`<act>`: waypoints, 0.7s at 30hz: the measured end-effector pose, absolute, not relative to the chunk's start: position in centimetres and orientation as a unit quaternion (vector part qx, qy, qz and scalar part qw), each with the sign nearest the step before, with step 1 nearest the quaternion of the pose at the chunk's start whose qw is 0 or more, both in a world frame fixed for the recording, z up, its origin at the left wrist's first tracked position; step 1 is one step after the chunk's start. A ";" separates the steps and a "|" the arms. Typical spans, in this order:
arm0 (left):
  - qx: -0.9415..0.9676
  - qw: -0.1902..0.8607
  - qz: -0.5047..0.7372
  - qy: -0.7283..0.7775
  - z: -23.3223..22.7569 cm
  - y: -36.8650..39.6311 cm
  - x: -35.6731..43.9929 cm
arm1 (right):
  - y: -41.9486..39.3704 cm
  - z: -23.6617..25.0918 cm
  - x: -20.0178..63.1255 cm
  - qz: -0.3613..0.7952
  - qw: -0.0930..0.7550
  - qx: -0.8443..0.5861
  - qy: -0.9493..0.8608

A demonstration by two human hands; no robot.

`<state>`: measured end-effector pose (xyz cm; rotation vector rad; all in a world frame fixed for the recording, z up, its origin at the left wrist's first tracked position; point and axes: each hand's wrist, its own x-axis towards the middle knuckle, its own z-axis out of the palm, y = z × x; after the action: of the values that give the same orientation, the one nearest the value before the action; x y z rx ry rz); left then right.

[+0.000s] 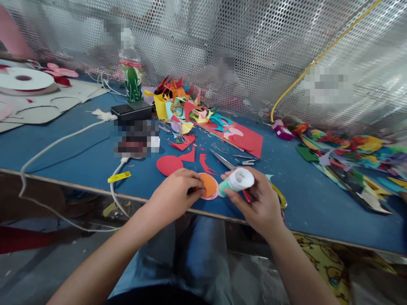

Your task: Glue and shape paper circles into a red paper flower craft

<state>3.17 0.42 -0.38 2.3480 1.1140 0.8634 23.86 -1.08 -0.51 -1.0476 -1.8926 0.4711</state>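
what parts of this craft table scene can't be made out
- Head view: the orange paper circle is partly covered by the left hand.
- The green-and-white glue stick has its lower end hidden in the right hand.
- The steel scissors have their handles mostly hidden behind that hand.
- The clear plastic bottle has a blurred top.

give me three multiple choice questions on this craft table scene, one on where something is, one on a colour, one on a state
1. Where does the orange paper circle lie?
A. at the near edge of the blue table
B. by the plastic bottle
C. on the white tape roll

2. What colour is the body of the glue stick?
A. red
B. green
C. yellow

3. What is the right hand doing?
A. resting flat and empty
B. gripping scissors
C. gripping the glue stick

Answers: 1 A, the circle sits by the table's front edge under the left hand. 2 B, the tube is green with a white end. 3 C, its fingers wrap the tube.
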 end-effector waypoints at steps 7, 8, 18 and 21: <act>0.838 0.204 0.295 0.410 -0.2 0.3 3.1 | -0.4 -0.1 24.3 0.148 0.457 -0.425 -0.767; 0.837 0.198 0.295 0.415 -0.2 0.2 3.2 | -0.5 0.0 24.3 0.147 0.484 -0.426 -0.750; 0.848 0.053 0.217 0.480 0.5 -0.3 5.0 | -1.4 -0.1 24.3 0.124 0.709 -0.401 -0.567; 0.852 0.061 0.213 0.475 0.6 -0.4 4.9 | -1.5 -0.4 24.5 0.150 0.716 -0.389 -0.560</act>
<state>4.86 -0.39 0.64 2.5767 1.4370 0.6454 24.53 -1.46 -0.41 -0.8617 -1.2402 0.3329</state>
